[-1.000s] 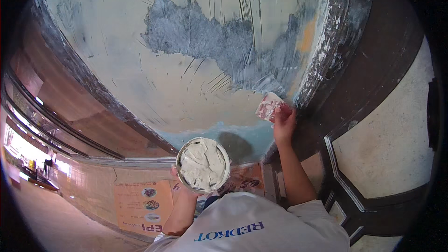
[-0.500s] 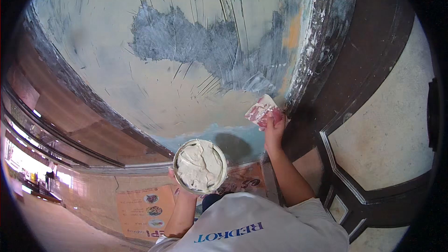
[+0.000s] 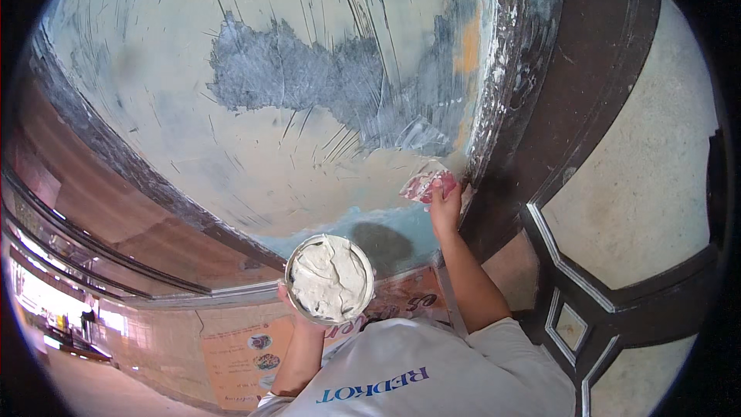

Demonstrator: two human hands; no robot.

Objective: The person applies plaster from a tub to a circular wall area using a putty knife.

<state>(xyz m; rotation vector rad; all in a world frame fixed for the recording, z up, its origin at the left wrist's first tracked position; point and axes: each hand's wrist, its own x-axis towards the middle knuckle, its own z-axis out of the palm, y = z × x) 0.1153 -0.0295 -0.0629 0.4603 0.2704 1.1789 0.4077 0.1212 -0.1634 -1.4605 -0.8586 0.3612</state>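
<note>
A round tub (image 3: 290, 292) of thick off-white putty (image 3: 328, 274) sits in my left hand (image 3: 301, 315), held low in front of my body. My fingers grip it by its left side and from below; part of the hand is hidden under the tub. In my right hand (image 3: 446, 202) is a reddish putty spreader (image 3: 424, 184) smeared with white. Its blade lies at the lower right of the large patchy panel (image 3: 262, 154), which is coated cream with bare grey patches and dark scratches. Whether the blade presses on the surface I cannot tell.
A dark frame strip (image 3: 532, 69) flaked with white borders the panel on the right. Beyond it is dark trim around pale panels (image 3: 617, 208). Brown glossy tiles (image 3: 131, 177) flank the left. An orange printed sheet (image 3: 255, 355) lies below, left of my forearm.
The spreader has tilted, its blade showing narrower, and my right hand has shifted slightly left. The tub stays nearly still, while the whole view has shifted a little.
</note>
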